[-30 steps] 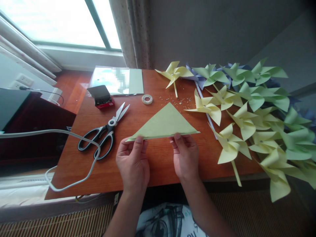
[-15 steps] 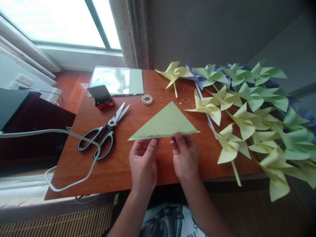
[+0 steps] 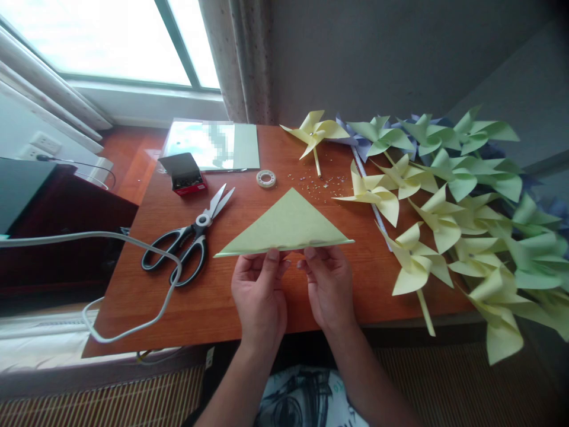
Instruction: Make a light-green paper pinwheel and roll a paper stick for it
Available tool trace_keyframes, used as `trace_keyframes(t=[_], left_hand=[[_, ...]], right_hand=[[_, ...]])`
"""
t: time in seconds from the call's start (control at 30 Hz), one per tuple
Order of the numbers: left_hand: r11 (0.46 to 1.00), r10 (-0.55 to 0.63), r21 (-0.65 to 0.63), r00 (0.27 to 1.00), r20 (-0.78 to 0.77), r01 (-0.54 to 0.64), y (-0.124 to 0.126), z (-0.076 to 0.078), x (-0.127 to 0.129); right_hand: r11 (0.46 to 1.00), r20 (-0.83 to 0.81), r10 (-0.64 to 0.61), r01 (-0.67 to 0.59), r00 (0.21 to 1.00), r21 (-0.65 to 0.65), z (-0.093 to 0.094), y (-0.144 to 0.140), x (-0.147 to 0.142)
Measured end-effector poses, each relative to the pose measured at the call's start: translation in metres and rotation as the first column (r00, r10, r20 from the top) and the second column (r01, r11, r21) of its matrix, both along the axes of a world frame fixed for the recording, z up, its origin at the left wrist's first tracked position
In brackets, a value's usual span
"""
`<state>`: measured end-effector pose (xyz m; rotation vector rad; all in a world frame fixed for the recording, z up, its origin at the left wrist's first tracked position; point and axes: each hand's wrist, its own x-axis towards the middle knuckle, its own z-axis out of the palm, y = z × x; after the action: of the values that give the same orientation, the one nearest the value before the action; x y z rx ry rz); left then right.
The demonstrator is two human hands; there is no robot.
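A pale green paper sheet folded into a triangle (image 3: 287, 227) lies over the wooden table (image 3: 213, 308), its long folded edge towards me. My left hand (image 3: 259, 292) pinches that edge near its middle with thumb and fingers. My right hand (image 3: 328, 283) pinches the same edge just to the right. The two hands sit close together. The triangle's left tip is lifted slightly off the table.
Black-handled scissors (image 3: 191, 237) lie left of the paper, with a grey cable (image 3: 146, 252) looping across them. A red box (image 3: 184, 175), a tape roll (image 3: 265, 178) and a shiny sheet (image 3: 211, 145) sit behind. Several yellow and green paper pinwheels (image 3: 440, 196) cover the table's right side.
My left hand slid right along the folded edge, from the left tip to near the middle. The triangle shifted slightly left. My right hand moved a little left.
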<state>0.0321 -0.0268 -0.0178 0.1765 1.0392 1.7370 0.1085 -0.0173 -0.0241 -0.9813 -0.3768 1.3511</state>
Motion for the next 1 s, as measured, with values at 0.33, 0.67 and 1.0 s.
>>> trace_keyframes(t=[0.33,0.67,1.0], left_hand=[[1.000,0.004,0.012,0.999,0.041,-0.004,0.0013,0.0008,0.0021],[1.000,0.011,-0.029,0.999,0.040,-0.010,0.0013,0.0029,0.0061],[0.997,0.067,-0.042,0.997,-0.033,-0.068,0.0034,0.0041,0.0056]], right_hand=[[1.000,0.024,-0.015,0.015,1.000,0.001,-0.0024,-0.0036,-0.0025],[0.997,0.015,-0.082,0.082,0.997,-0.002,-0.0022,-0.0042,-0.0036],[0.998,0.020,-0.066,0.067,0.998,-0.006,-0.0038,-0.0047,-0.0072]])
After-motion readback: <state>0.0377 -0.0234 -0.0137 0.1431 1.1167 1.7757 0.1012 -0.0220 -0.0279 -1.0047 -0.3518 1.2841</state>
